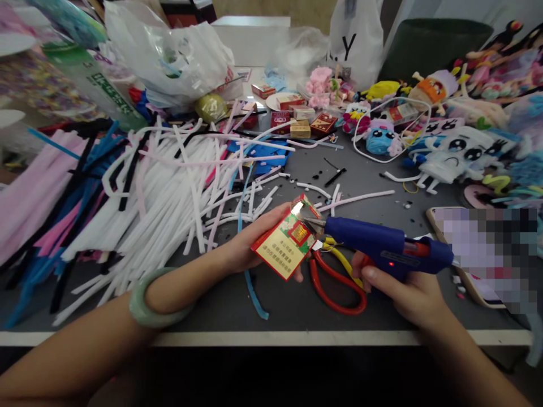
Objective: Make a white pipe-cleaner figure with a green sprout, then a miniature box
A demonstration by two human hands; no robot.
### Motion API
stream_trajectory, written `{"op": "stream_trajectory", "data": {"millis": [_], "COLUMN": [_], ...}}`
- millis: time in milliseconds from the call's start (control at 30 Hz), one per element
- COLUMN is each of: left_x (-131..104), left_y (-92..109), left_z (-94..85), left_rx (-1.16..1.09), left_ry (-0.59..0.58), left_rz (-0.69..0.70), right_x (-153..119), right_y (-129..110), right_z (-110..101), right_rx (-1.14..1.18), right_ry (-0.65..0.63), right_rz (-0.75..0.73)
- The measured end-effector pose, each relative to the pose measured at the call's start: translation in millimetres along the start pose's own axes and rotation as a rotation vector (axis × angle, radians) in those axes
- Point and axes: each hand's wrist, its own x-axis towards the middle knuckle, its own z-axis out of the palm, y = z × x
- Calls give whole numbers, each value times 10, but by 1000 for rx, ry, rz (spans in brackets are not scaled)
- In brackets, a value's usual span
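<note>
My left hand (pixel 254 240), with a green bangle (pixel 155 299) on its wrist, holds a small red, green and cream box (pixel 285 243) tilted above the table. My right hand (pixel 403 291) grips a blue glue gun (pixel 369 240) by its handle, with a small red light lit on its side. The gun's metal nozzle points left and meets or nearly meets the upper end of the box. Under the gun lie scissors with red handles (pixel 337 308) and a yellow-handled tool (pixel 345 263).
White, pink, blue and black fuzzy stems (pixel 161 209) cover the left side. Small boxes (pixel 300 129) and a plastic bag (pixel 169 62) stand behind. Plush figures (pixel 460 152) fill the back right, and a phone (pixel 470 260) lies at the right. The table's front edge (pixel 271 339) runs below the hands.
</note>
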Motion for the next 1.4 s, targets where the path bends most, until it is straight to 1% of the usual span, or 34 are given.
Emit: {"op": "stream_trajectory", "data": {"millis": [100,200,367,533,667,767,900,1100,1233,1400], "left_x": [2,-1,-6,-4,-4,-6,-18,-30,-23,-15], "left_y": [-21,-45,-54,-54,-67,-73,-67,-81,-91,-77], "left_z": [-17,-31,-21,-50,-82,-76,-59,-88,-97,-84], "left_rx": [-14,-51,-62,-37,-40,-37,-11,-20,-35,-37], "left_ry": [-6,8,30,5,-2,20,37,24,14,2], "left_rz": [24,45,55,51,52,55,50,42,56,76], "right_x": [7,7,7,12,13,12,8,6,2,9], "right_y": [-26,-38,-64,-95,-55,-8,23,33,20,-15], "right_z": [6,5,10,16,13,12,13,10,17,23], "right_rx": [-69,-120,-160,-198,-182,-146,-104,-103,-104,-133], "right_ry": [-24,-15,-10,6,3,15,34,24,40,55], "right_rz": [-25,-55,-51,-81,-95,-98,-67,-43,-34,-74]}}
